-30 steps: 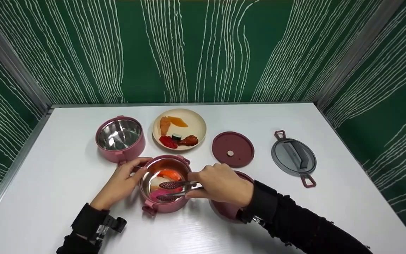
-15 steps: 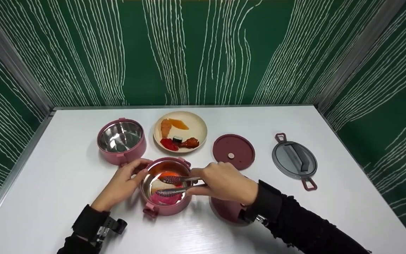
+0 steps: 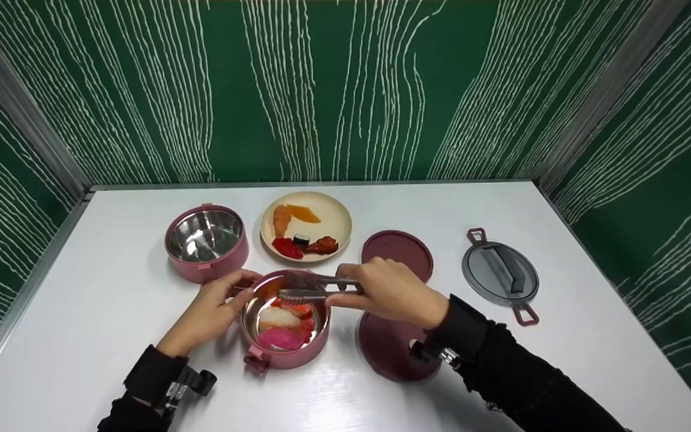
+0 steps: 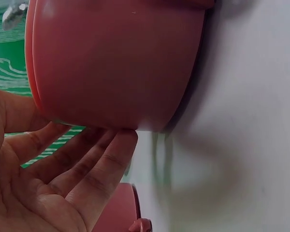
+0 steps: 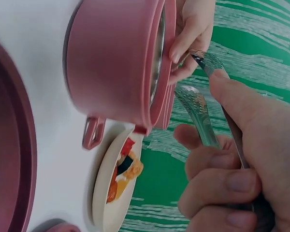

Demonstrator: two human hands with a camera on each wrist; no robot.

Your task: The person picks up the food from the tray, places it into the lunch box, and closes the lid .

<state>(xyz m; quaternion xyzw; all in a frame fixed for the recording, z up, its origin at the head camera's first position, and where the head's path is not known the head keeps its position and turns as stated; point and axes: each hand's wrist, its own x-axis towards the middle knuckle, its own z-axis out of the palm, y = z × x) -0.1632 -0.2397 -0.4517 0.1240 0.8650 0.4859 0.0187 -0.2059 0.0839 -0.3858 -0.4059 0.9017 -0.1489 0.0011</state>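
A pink steel-lined bowl (image 3: pixel 285 354) holds several sushi pieces (image 3: pixel 282 327). My left hand (image 3: pixel 213 306) grips its left rim: thumb and forefinger (image 5: pixel 183 46) curl over the edge, and the other fingers (image 4: pixel 92 169) lie along the pink wall (image 4: pixel 116 63). My right hand (image 3: pixel 384 288) holds metal tongs (image 3: pixel 315 287) level above the bowl's far rim. The tong tips (image 5: pixel 198 96) are a little apart with nothing between them.
An empty pink bowl (image 3: pixel 206 240) stands at the back left. Beside it is a beige plate (image 3: pixel 333 216) with several food pieces. A dark red lid (image 3: pixel 402 249) lies behind my right hand, a dark red round piece (image 3: pixel 390 351) under my wrist, and a grey handled lid (image 3: pixel 501 273) to the right.
The tongs rose out of the bowl and moved back to its far rim, leaving food inside. My right hand moved away with them. My left hand stayed on the rim.
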